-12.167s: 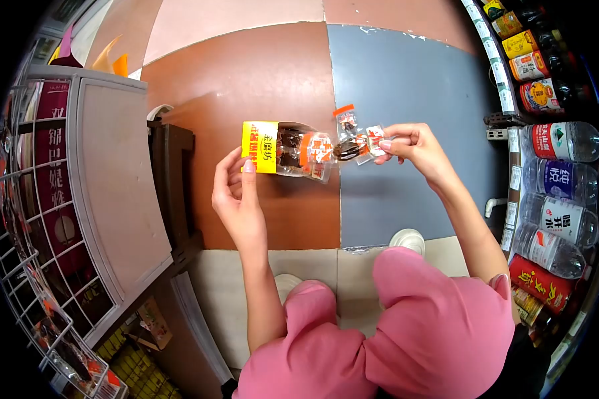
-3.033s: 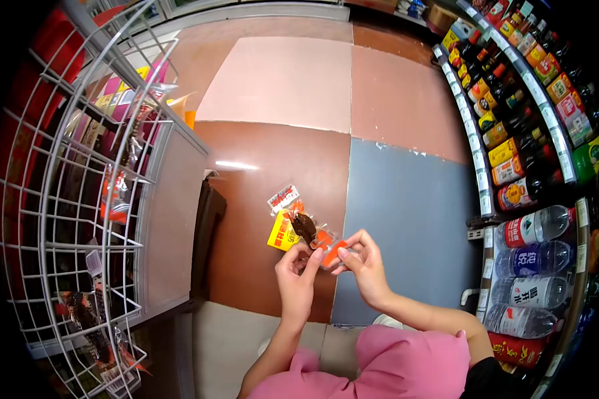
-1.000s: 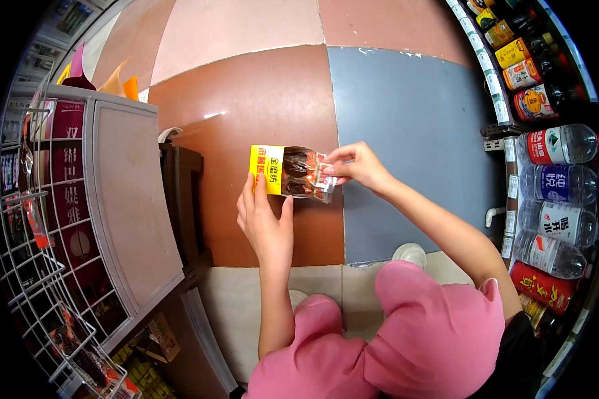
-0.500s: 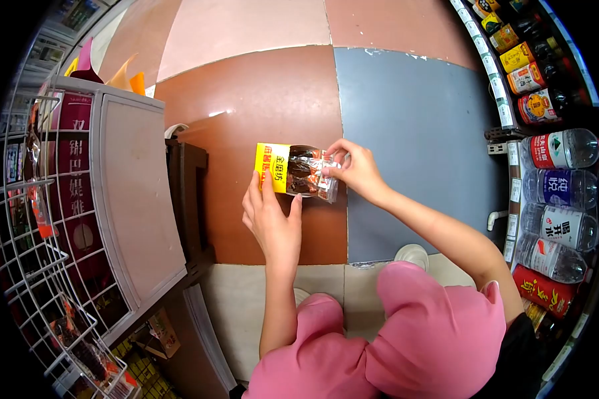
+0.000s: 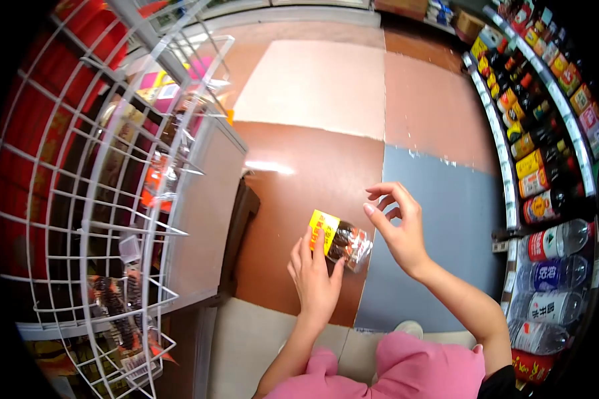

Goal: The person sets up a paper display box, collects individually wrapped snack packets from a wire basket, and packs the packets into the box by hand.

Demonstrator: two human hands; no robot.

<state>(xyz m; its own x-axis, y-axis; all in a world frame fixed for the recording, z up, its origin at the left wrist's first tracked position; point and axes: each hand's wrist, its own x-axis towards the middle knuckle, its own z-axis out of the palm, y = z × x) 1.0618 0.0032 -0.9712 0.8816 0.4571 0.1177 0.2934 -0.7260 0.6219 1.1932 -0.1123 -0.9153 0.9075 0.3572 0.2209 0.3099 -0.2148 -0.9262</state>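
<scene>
A snack packet [image 5: 348,244] with a yellow printed header and a clear body showing dark and red contents is in the middle of the view, above the brown floor tile. My left hand [image 5: 317,279] grips its near side, thumb by the lower edge and fingers over the header. Up and to the right of the packet, my right hand [image 5: 401,229] is apart from it, fingers curved and parted with nothing between them.
A white wire rack [image 5: 106,219] with hanging packets stands close on the left, beside a pale cabinet side [image 5: 203,219]. Shelves on the right hold sauce bottles [image 5: 538,206] and water bottles [image 5: 545,306]. Tiled floor [image 5: 319,86] stretches ahead.
My right hand has let go of the packet's right end and moved away up and right. The view has tilted up, showing more of the rack and shelves. My left hand keeps the packet.
</scene>
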